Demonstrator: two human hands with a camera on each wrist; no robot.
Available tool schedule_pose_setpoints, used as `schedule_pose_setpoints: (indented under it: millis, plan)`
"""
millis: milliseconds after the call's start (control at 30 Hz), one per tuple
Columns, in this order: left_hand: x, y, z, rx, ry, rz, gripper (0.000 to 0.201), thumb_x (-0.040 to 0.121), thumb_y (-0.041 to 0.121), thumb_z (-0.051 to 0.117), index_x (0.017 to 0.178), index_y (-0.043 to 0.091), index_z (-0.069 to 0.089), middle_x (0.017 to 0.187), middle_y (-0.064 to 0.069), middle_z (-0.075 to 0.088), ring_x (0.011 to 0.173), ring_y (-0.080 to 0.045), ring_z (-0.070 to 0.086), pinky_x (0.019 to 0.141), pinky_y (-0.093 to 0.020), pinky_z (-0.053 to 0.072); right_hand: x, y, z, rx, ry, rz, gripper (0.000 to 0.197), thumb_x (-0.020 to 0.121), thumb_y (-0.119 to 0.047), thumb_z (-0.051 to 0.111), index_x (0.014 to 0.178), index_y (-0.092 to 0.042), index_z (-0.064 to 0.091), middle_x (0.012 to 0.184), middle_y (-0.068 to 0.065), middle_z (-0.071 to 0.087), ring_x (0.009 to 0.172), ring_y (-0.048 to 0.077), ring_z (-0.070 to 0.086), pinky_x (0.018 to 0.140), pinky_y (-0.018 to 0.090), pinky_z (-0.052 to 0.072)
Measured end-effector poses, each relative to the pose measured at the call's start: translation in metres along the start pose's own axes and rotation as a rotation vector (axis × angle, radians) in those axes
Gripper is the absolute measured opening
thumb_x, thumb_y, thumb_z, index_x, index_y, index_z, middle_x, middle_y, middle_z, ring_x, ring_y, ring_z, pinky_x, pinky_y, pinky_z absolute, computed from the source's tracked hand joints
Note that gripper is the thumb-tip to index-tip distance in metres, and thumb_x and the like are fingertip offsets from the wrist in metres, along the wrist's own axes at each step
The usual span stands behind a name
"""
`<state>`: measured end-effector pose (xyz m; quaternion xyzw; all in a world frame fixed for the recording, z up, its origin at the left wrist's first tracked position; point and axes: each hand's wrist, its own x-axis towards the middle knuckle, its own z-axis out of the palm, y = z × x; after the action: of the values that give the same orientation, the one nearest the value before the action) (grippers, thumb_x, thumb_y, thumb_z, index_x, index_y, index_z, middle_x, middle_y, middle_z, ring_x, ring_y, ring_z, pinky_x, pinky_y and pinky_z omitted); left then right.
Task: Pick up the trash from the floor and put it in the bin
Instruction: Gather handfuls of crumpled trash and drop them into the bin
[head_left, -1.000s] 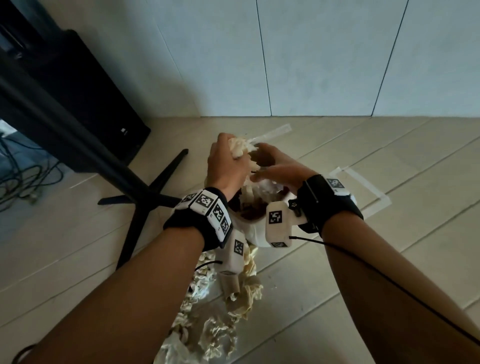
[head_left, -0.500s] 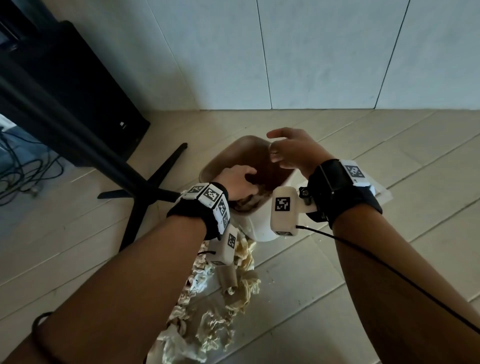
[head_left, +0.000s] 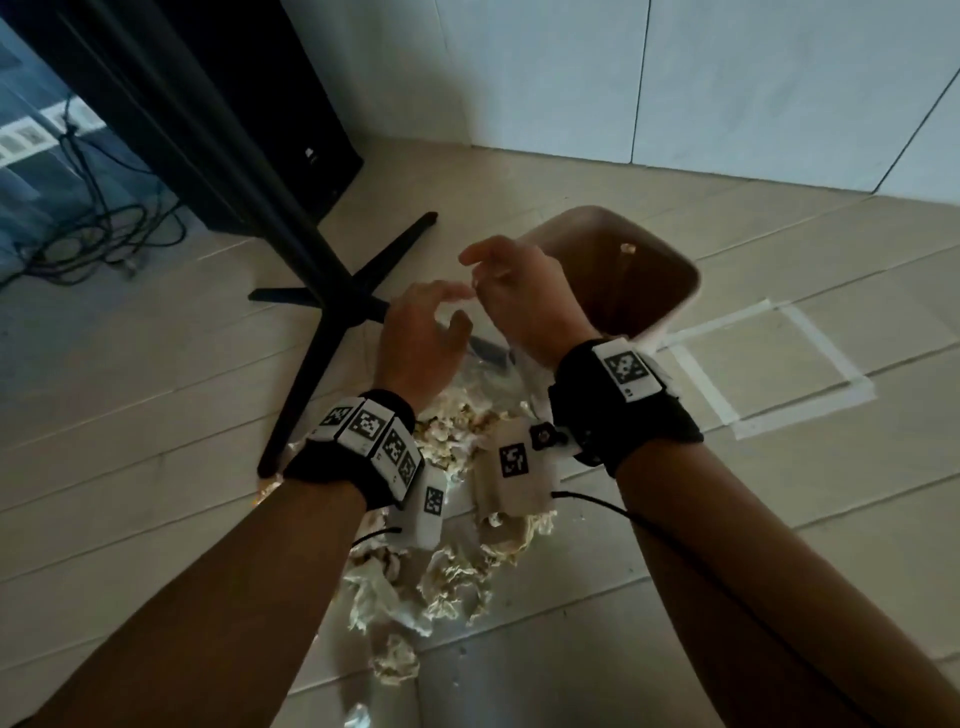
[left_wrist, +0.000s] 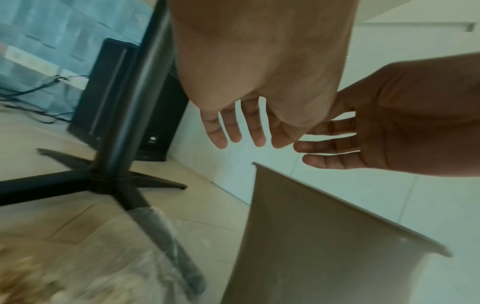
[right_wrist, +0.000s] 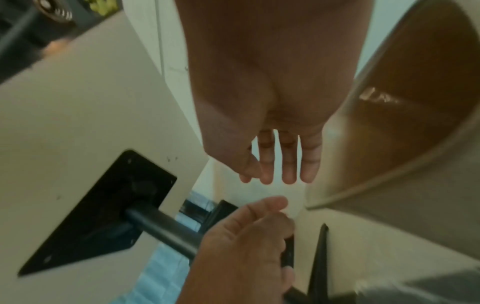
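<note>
The bin (head_left: 670, 322), white outside and brown inside, stands on the floor with a small scrap (head_left: 628, 248) showing inside it. A pile of crumpled cream paper trash (head_left: 441, 577) lies on a clear plastic sheet, under my wrists and nearer to me than the bin. Both hands hover left of the bin, above the far end of the pile. My left hand (head_left: 441, 312) has relaxed fingers and holds nothing, as the left wrist view shows (left_wrist: 233, 133). My right hand (head_left: 488, 270) is just beside it with straight fingers (right_wrist: 289, 176), also empty.
A black table stand (head_left: 322, 291) with splayed feet stands just left of the hands, one foot reaching the pile. A black box (head_left: 260, 130) sits by the wall behind it, cables (head_left: 93, 228) further left. A white tape square (head_left: 769, 364) marks the floor right of the bin.
My left hand has come out of the bin and my right hand has left its rim. Both hands now sit left of the bin, over the pile, without paper.
</note>
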<state>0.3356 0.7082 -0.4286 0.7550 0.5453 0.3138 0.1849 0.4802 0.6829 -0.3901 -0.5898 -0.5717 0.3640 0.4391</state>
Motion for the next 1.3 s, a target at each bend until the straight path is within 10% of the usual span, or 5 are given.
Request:
schedule_pose_setpoints:
  millis: [333,600,867,1133,1300]
  plan:
    - [-0.072,-0.121,-0.004,0.290,-0.114,-0.393,0.030,0.082,0.029,0.059,0.111,0.027,0.066,0.125,-0.002,0.062,0.114,-0.030,0.056,0.094,-0.044,0.050,-0.033,0.085,0.094,-0.208,-0.299,0.218,0.043,0.087,-0.013,0.057,0.129,-0.023,0.058,0.140,0.009,0.048,0.123,0.028,0.055,0.105,0.039,0.046]
    - [-0.134,-0.177,-0.011,0.508,-0.427,-0.752,0.061,0.090,0.043,0.060,0.145,0.045,0.033,0.159,0.003,0.016,0.143,-0.037,0.020,0.111,-0.061,0.022,-0.059,0.157,0.132,-0.532,-0.444,0.413,0.073,0.082,-0.052,0.064,0.147,-0.037,0.033,0.159,0.006,0.021,0.148,0.035,0.020,0.117,0.054,0.028]
    - [-0.174,-0.205,0.010,0.362,-0.523,-0.738,0.086,0.084,0.027,0.067,0.146,0.051,0.012,0.158,-0.010,0.025,0.126,-0.042,0.049,0.097,-0.050,0.051,-0.087,0.176,0.150,-0.561,-0.462,0.463,0.089,0.081,-0.036,0.074,0.152,-0.039,0.021,0.161,0.006,0.015,0.152,0.033,0.013,0.117,0.056,0.032]
    - [-0.189,-0.198,0.015,0.420,-0.344,-0.615,0.048,0.077,-0.002,0.056,0.118,0.021,0.046,0.132,-0.010,0.039,0.103,-0.038,0.056,0.081,-0.046,0.052,-0.108,0.173,0.161,-0.556,-0.377,0.385,0.033,0.087,-0.033,0.039,0.120,-0.038,0.040,0.132,0.013,0.054,0.120,0.041,0.054,0.094,0.054,0.051]
    - [-0.171,-0.195,0.016,0.474,-0.419,-0.472,0.046,0.080,0.007,0.064,0.114,0.021,0.038,0.145,-0.002,0.033,0.082,-0.028,0.058,0.067,-0.042,0.053,-0.118,0.186,0.164,-0.430,-0.407,0.484,0.088,0.083,-0.011,0.071,0.153,-0.023,0.019,0.141,0.018,0.049,0.125,0.041,0.053,0.097,0.048,0.047]
